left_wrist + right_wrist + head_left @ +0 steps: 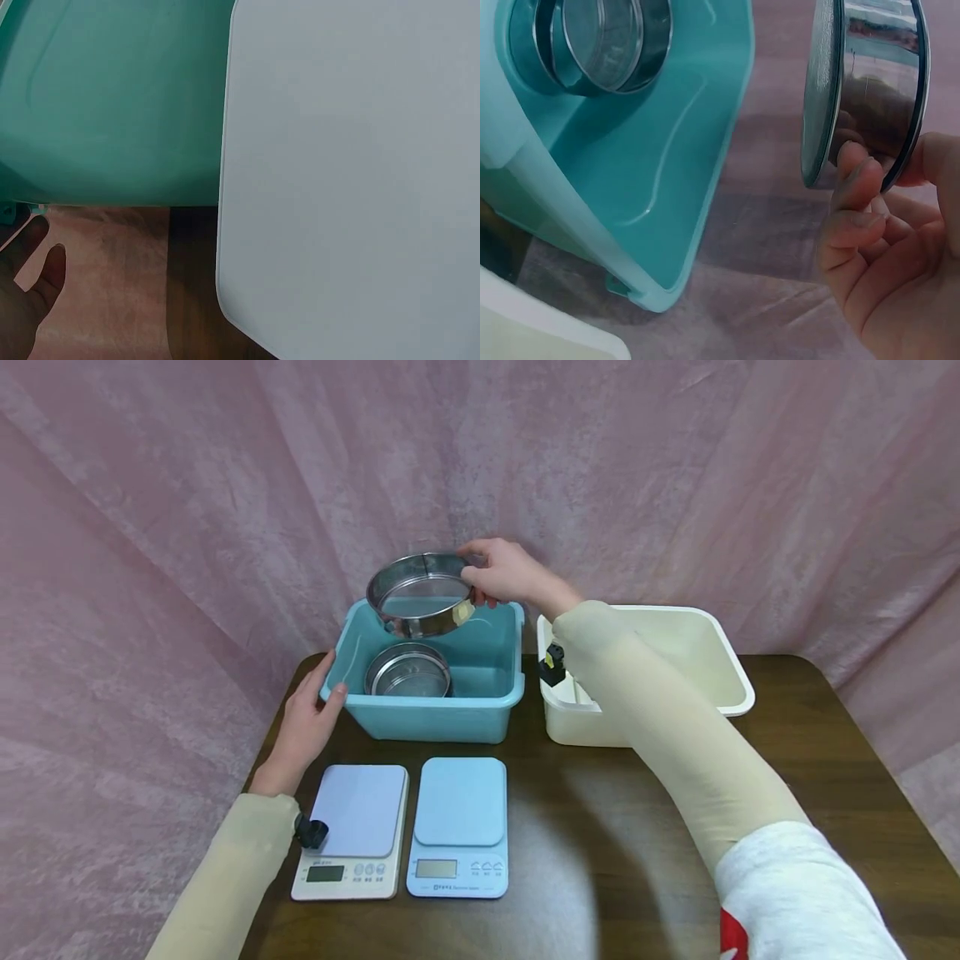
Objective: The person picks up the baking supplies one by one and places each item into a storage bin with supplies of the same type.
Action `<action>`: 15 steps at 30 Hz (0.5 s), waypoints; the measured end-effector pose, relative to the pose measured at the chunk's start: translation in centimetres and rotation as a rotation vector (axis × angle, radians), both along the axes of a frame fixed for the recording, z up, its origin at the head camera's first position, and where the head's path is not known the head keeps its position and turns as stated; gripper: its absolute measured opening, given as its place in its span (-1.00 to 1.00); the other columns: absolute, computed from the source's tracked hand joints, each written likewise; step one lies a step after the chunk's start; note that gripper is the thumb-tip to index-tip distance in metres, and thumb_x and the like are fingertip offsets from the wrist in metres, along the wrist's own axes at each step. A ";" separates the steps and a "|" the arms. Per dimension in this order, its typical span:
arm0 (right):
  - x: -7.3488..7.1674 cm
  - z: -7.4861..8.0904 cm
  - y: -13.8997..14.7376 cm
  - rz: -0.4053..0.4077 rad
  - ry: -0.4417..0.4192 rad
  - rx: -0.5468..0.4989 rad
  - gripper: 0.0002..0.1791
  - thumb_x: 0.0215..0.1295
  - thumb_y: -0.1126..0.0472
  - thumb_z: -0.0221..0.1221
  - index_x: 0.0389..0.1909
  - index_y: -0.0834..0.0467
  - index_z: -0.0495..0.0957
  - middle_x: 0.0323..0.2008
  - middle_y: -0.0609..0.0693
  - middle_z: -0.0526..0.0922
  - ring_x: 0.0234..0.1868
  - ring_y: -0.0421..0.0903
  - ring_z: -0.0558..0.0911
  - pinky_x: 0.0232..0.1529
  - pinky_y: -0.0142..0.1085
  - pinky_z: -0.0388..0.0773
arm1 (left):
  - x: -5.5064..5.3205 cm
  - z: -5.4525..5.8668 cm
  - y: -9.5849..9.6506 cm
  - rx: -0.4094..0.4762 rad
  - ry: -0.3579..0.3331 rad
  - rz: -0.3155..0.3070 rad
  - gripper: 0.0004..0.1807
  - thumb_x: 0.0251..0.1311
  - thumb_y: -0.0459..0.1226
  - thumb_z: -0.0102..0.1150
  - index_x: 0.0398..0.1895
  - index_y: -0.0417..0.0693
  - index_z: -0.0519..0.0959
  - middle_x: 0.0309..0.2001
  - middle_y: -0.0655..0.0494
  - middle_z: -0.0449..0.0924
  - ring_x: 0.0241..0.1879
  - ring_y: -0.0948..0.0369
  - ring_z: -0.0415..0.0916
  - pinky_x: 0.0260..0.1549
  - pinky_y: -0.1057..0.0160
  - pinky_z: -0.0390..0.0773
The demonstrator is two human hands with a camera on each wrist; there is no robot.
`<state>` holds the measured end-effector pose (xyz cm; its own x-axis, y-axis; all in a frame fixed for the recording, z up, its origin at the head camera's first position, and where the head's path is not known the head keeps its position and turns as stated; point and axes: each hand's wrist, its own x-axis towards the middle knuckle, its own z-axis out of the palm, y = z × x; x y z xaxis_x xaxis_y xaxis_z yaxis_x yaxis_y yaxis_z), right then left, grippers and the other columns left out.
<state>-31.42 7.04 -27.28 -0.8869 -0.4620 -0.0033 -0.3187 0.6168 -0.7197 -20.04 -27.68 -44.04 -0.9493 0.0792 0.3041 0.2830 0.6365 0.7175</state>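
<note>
My right hand (513,575) pinches the rim of a round metal sieve (422,627) and holds it tilted above the light-blue plastic basin (442,720). In the right wrist view, the thumb and curled fingers grip the shiny wall of this sieve (877,75). Inside the basin sits another round sieve (408,681), apparently nested with a second one. My left hand (303,718) is at the basin's left rim with its fingers extended; whether they press on it I cannot tell. Part of that hand (30,277) shows at the lower left of the left wrist view.
A cream basin (675,643) stands right of the blue one, partly hidden by my right arm. Two kitchen scales, one white (356,810) and one light blue (461,802), lie in front on the dark wooden table (570,860). A pink curtain (600,468) hangs behind.
</note>
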 end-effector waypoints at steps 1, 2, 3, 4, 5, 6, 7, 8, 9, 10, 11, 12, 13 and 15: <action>-0.2 -0.2 -0.2 0.005 -0.004 -0.002 -0.39 0.49 0.16 -0.03 0.54 0.07 0.34 -0.56 0.03 0.68 -0.50 0.07 0.65 -0.49 -0.30 0.47 | 0.0 0.0 0.0 -0.002 0.000 0.001 -0.31 0.60 -0.10 0.03 0.68 -0.01 0.11 0.48 -0.29 0.28 0.37 -0.25 0.33 0.27 -0.36 0.36; -0.3 -0.4 -0.4 0.009 -0.007 -0.004 -0.40 0.50 0.16 -0.02 0.54 0.08 0.35 -0.56 0.04 0.68 -0.48 0.09 0.65 -0.50 -0.30 0.47 | 0.0 0.0 0.0 -0.003 0.000 0.001 -0.31 0.60 -0.10 0.02 0.68 -0.01 0.11 0.48 -0.29 0.28 0.37 -0.25 0.33 0.27 -0.36 0.36; -0.5 -0.6 -0.5 0.013 -0.013 -0.005 -0.40 0.50 0.16 -0.02 0.54 0.08 0.36 -0.55 0.05 0.67 -0.47 0.12 0.65 -0.50 -0.29 0.47 | 0.0 0.0 0.0 -0.003 0.001 0.002 -0.31 0.60 -0.10 0.02 0.68 -0.01 0.11 0.48 -0.29 0.28 0.37 -0.25 0.33 0.27 -0.36 0.36; -0.6 -0.8 -0.7 0.018 -0.014 -0.005 -0.41 0.50 0.16 -0.01 0.53 0.08 0.37 -0.55 0.06 0.67 -0.45 0.15 0.66 -0.51 -0.29 0.47 | 0.0 0.0 0.0 -0.005 0.001 0.002 -0.31 0.59 -0.10 0.02 0.68 -0.01 0.11 0.48 -0.29 0.28 0.37 -0.25 0.33 0.27 -0.36 0.36; -0.8 -1.0 -0.8 0.022 -0.013 0.001 -0.41 0.50 0.16 0.00 0.52 0.08 0.38 -0.56 0.06 0.66 -0.46 0.14 0.65 -0.52 -0.29 0.46 | 0.0 0.0 -0.1 -0.006 0.002 0.003 -0.31 0.59 -0.10 0.02 0.68 0.00 0.11 0.48 -0.29 0.29 0.37 -0.25 0.33 0.28 -0.36 0.36; -0.9 -1.2 -1.0 0.026 -0.015 0.004 -0.42 0.51 0.16 0.00 0.52 0.09 0.38 -0.55 0.06 0.66 -0.47 0.12 0.65 -0.52 -0.29 0.46 | 0.0 0.0 -0.1 -0.007 0.003 0.003 -0.31 0.59 -0.10 0.03 0.68 0.00 0.11 0.48 -0.29 0.28 0.38 -0.25 0.33 0.28 -0.37 0.35; -1.1 -1.4 -1.1 0.029 -0.012 0.008 -0.43 0.51 0.16 0.01 0.51 0.09 0.39 -0.56 0.06 0.66 -0.48 0.11 0.65 -0.53 -0.28 0.46 | 0.0 0.0 -0.1 -0.007 0.003 0.003 -0.31 0.59 -0.10 0.03 0.68 0.00 0.11 0.48 -0.29 0.28 0.38 -0.25 0.32 0.28 -0.37 0.35; -1.3 -1.6 -1.2 0.031 -0.012 0.015 -0.43 0.51 0.16 0.01 0.51 0.10 0.39 -0.56 0.05 0.66 -0.48 0.09 0.65 -0.53 -0.27 0.46 | 0.0 0.0 -0.1 -0.008 0.002 0.003 -0.31 0.59 -0.10 0.03 0.68 0.00 0.11 0.48 -0.28 0.29 0.38 -0.25 0.32 0.28 -0.37 0.35; -1.4 -1.8 -1.4 0.035 -0.013 0.022 -0.43 0.52 0.15 0.01 0.51 0.10 0.40 -0.56 0.05 0.66 -0.49 0.08 0.65 -0.53 -0.28 0.47 | 0.0 0.0 -0.2 -0.008 0.001 0.004 -0.31 0.59 -0.10 0.03 0.68 0.01 0.11 0.48 -0.28 0.28 0.38 -0.25 0.32 0.29 -0.37 0.35; -1.5 -1.9 -1.5 0.040 -0.011 0.030 -0.43 0.51 0.15 0.00 0.50 0.10 0.40 -0.56 0.04 0.67 -0.49 0.06 0.65 -0.53 -0.28 0.46 | 0.0 0.1 -0.2 -0.008 0.001 0.005 -0.31 0.59 -0.10 0.03 0.68 0.01 0.11 0.48 -0.28 0.28 0.39 -0.25 0.32 0.29 -0.36 0.34; -1.6 -2.1 -1.7 0.046 -0.014 0.038 -0.43 0.51 0.15 0.00 0.51 0.11 0.39 -0.56 0.04 0.67 -0.50 0.04 0.65 -0.52 -0.28 0.46 | 0.0 0.1 -0.2 -0.008 0.000 0.005 -0.31 0.59 -0.10 0.03 0.68 0.01 0.11 0.49 -0.27 0.28 0.39 -0.25 0.32 0.30 -0.36 0.34; -1.7 -2.4 -1.8 0.051 -0.017 0.043 -0.43 0.52 0.15 0.00 0.50 0.12 0.39 -0.56 0.03 0.67 -0.51 0.02 0.64 -0.52 -0.29 0.46 | 0.1 0.1 -0.3 -0.008 -0.001 0.005 -0.31 0.59 -0.10 0.03 0.68 0.01 0.11 0.49 -0.27 0.28 0.39 -0.25 0.31 0.30 -0.36 0.34; -1.8 -2.5 -2.0 0.057 -0.021 0.046 -0.43 0.52 0.15 0.00 0.51 0.12 0.39 -0.56 0.03 0.67 -0.53 -0.01 0.63 -0.52 -0.29 0.45 | 0.1 0.2 -0.3 -0.009 -0.002 0.006 -0.31 0.59 -0.10 0.03 0.68 0.01 0.11 0.49 -0.27 0.27 0.40 -0.25 0.31 0.30 -0.36 0.34; -1.8 -2.9 -2.3 0.068 -0.033 0.047 -0.43 0.52 0.15 0.00 0.51 0.13 0.39 -0.56 0.02 0.66 -0.56 -0.05 0.61 -0.52 -0.28 0.44 | 0.2 0.2 -0.4 -0.008 -0.002 0.007 -0.30 0.59 -0.09 0.03 0.68 0.01 0.11 0.50 -0.27 0.27 0.40 -0.25 0.31 0.30 -0.36 0.34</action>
